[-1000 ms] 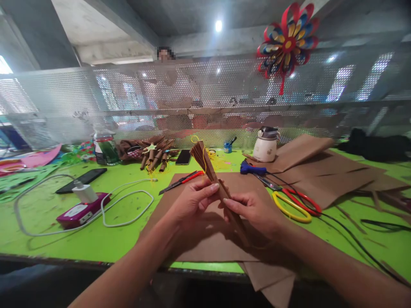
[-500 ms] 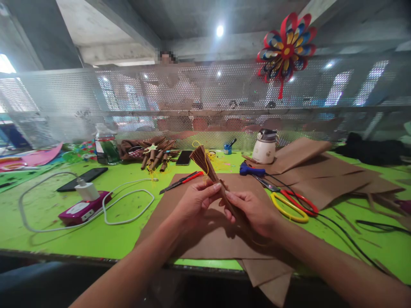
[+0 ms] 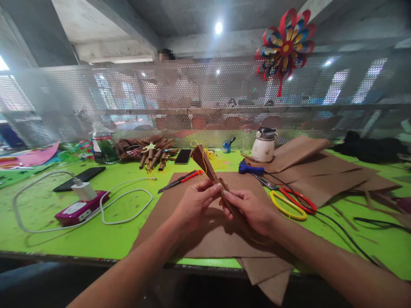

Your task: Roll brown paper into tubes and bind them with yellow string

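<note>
Both my hands hold a pleated brown paper fan (image 3: pixel 204 161) above the brown paper sheet (image 3: pixel 183 226). Its folds spread at the far upper end and narrow into a tight strip toward me. My left hand (image 3: pixel 199 201) pinches it near the middle between thumb and fingers. Just below, my right hand (image 3: pixel 245 207) grips the narrow part, which the palm partly hides. A thin yellow string (image 3: pixel 205 167) runs along the pleats. Left of the fan, a red-handled cutting tool (image 3: pixel 183 179) lies on the sheet.
On the right lie scissors (image 3: pixel 289 206), a blue-handled corded tool (image 3: pixel 250 167) and stacked brown paper (image 3: pixel 321 171). A white bottle (image 3: pixel 263 147) stands behind. To the left are a purple power block (image 3: pixel 80 209) with a white cable, a phone (image 3: pixel 80 179) and finished-looking brown paper pieces (image 3: pixel 154 156).
The hands and fan keep nearly the same place and grip. My right fingers have shifted slightly along the strip, and the whole view has moved a little.
</note>
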Demonstrator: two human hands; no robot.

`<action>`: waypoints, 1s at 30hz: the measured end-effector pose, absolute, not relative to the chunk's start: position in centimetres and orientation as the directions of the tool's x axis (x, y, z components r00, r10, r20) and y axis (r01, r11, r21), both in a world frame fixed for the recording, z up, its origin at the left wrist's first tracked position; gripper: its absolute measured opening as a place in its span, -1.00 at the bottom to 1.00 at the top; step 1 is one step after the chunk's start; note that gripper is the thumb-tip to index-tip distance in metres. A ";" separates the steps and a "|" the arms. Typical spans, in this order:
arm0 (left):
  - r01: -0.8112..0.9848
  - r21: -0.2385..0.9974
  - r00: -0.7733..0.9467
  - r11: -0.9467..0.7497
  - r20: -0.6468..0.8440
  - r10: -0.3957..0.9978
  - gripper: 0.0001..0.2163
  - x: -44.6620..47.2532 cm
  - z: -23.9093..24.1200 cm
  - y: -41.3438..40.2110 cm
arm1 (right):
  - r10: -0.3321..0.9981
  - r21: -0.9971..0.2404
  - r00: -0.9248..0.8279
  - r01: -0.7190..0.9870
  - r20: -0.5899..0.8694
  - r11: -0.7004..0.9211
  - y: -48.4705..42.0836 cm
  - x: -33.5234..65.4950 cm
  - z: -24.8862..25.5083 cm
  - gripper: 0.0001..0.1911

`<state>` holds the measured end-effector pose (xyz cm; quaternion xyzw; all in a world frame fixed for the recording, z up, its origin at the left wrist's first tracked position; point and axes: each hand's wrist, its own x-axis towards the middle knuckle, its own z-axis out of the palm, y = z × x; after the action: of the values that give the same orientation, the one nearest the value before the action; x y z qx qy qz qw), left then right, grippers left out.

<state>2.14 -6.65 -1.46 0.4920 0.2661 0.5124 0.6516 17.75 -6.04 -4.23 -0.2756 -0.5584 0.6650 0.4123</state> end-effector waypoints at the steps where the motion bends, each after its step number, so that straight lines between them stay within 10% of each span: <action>1: -0.405 0.914 0.320 -0.009 0.152 0.935 -0.86 2.1 -1.5 -6.7 | 0.854 -0.973 -0.514 -0.228 0.079 -0.047 -6.0 17.7 -4.3 -0.61; 7: -0.399 0.917 0.276 0.009 0.110 0.955 -0.82 1.8 -1.9 -6.1 | 0.891 -0.961 -0.424 0.137 0.162 0.240 -6.4 18.3 -3.4 -0.59; 11: -0.406 0.914 0.211 -0.011 0.105 0.972 -0.80 1.8 -2.0 -5.7 | 0.764 -0.625 -0.204 0.468 0.612 0.625 -6.3 19.2 -2.1 -0.76; 15: -0.401 0.916 0.222 -0.018 0.116 0.968 -0.76 2.1 -1.9 -5.9 | 0.563 -0.375 -0.313 0.495 0.765 0.784 -6.0 19.6 -0.7 -0.83; 22: -0.404 0.910 0.183 -0.087 0.174 0.967 -0.73 3.4 -1.4 -6.0 | 0.447 -0.125 -0.484 0.561 0.752 0.818 -5.8 18.3 0.7 -0.68; 30: -0.348 0.924 0.144 -0.156 0.217 0.965 -0.73 3.6 -1.8 -5.0 | 0.436 -0.110 -0.443 0.591 0.784 0.799 -4.9 17.5 -0.3 -0.75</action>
<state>3.58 -5.00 -1.83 0.4966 0.3107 0.5757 0.5704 17.51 -4.87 -0.26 -0.3039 -0.8445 -0.0901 0.4317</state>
